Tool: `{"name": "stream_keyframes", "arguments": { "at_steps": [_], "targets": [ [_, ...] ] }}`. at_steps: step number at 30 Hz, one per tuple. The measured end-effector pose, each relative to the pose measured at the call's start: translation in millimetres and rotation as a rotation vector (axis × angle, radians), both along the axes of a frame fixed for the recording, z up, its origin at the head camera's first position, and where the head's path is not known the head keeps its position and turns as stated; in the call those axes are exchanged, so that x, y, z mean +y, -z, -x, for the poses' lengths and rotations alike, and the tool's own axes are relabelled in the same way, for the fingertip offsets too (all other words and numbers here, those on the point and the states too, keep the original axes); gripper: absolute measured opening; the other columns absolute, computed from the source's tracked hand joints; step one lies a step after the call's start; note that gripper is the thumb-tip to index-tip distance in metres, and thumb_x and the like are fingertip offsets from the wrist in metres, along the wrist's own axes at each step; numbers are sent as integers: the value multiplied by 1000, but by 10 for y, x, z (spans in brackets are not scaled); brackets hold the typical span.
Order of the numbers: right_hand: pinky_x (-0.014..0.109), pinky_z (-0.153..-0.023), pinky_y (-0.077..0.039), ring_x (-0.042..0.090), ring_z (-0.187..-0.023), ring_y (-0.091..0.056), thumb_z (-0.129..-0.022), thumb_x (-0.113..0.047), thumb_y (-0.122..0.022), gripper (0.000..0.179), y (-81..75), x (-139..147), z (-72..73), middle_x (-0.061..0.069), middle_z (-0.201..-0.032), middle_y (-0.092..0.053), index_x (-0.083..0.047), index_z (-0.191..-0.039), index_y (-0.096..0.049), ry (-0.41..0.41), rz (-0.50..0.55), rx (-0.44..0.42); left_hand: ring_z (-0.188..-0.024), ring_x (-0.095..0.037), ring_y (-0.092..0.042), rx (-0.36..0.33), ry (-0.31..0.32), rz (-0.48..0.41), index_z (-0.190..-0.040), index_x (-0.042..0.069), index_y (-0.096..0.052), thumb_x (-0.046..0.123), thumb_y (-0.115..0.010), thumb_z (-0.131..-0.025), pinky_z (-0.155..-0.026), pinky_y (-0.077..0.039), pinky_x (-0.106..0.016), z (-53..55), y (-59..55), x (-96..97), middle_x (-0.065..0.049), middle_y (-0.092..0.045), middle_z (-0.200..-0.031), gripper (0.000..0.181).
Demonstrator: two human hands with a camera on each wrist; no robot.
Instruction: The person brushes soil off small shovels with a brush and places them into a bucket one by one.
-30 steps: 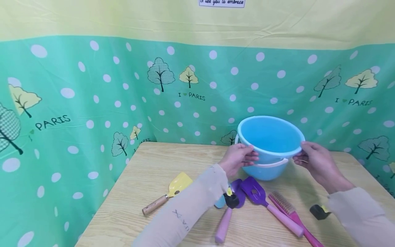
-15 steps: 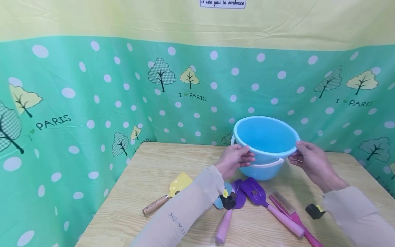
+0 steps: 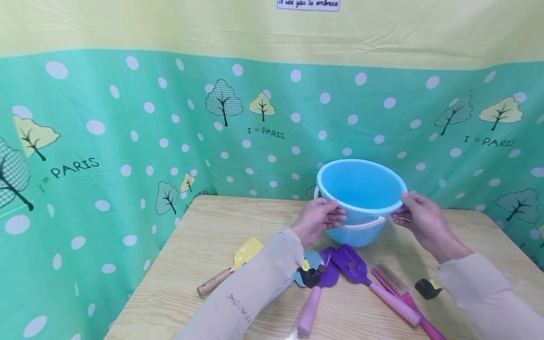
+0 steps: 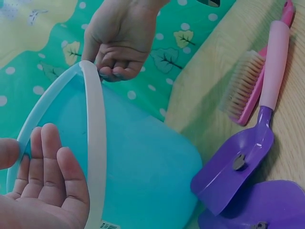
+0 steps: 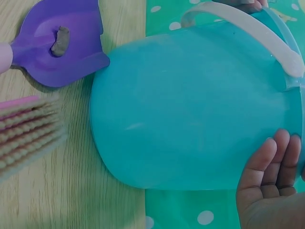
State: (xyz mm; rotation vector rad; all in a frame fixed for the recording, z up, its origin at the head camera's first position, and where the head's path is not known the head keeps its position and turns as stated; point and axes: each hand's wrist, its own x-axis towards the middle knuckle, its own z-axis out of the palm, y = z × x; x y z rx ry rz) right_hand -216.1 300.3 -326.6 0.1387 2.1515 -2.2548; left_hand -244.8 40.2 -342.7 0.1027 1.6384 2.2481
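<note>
A light blue bucket (image 3: 361, 186) stands near the back of the table, tipped a little, its pale handle (image 5: 257, 33) hanging down along the front. At the front left of its rim, my left hand (image 3: 315, 221) pinches the edge between thumb and curled fingers. My right hand (image 3: 425, 224) grips the right side of the rim the same way. In front of the bucket lies a purple shovel (image 4: 233, 171) with a pink handle, with a small dark lump on its blade. A pink-handled brush (image 4: 245, 86) lies beside that shovel.
Another purple shovel (image 3: 330, 276) and a light blue piece (image 3: 313, 259) lie below my left wrist. To the left is a yellow shovel (image 3: 246, 252) with a wooden handle, partly behind my sleeve. A green and yellow patterned curtain (image 3: 272, 108) hangs behind the wooden table (image 3: 238, 212).
Both hands have moved the bucket to the left along the back of the table, keeping hold of its rim. The shovels and the brush have stayed in place.
</note>
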Motion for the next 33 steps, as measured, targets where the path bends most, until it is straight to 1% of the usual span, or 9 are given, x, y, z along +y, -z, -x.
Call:
{"name": "stream_keyframes", "arguments": {
  "at_steps": [8,13,17,23,29,33],
  "targets": [
    [26,-78,-54,12,-81,-60,-99,-35,-48,38,-1,-96,33,5,-94,-54,-3,-118,-41,12,27,17,-82,-19,-68,4,1,-2,-99,4,-63,20,-59,-94,-76,-55,-33,25,16,-66,-12,-70,-91,18],
    [25,-76,-54,12,-79,-60,-99,-33,-49,37,6,-151,58,5,-91,-54,-2,-117,-41,10,61,25,-81,-18,-68,-5,-6,-12,-99,3,-62,19,-59,-94,-77,-55,-33,19,11,-118,-11,-69,-90,17],
    [26,-77,-54,12,-78,-60,-99,-32,-48,38,10,-189,71,4,-90,-55,0,-119,-42,13,49,30,-82,-18,-68,-6,-3,-20,-100,3,-62,19,-59,-94,-78,-55,-33,17,4,-162,-11,-69,-90,17],
    [26,-77,-54,12,-77,-60,-100,-31,-47,38,10,-253,91,3,-86,-57,1,-121,-43,-1,40,40,-84,-18,-68,2,-3,-16,-101,3,-62,20,-58,-95,-79,-54,-32,8,2,-228,-10,-69,-91,18],
    [25,-74,-54,12,-76,-60,-100,-30,-47,41,9,-315,99,2,-84,-58,3,-123,-41,-16,57,46,-84,-18,-67,17,-13,-16,-102,3,-60,20,-57,-95,-79,-54,-33,-3,4,-284,-10,-68,-91,19],
    [25,-74,-54,12,-75,-60,-100,-28,-47,36,3,-366,107,2,-84,-57,2,-121,-42,-25,79,49,-83,-18,-67,22,-20,-23,-103,2,-61,20,-57,-95,-79,-54,-34,-3,12,-327,-10,-68,-91,20]
  ]
}}
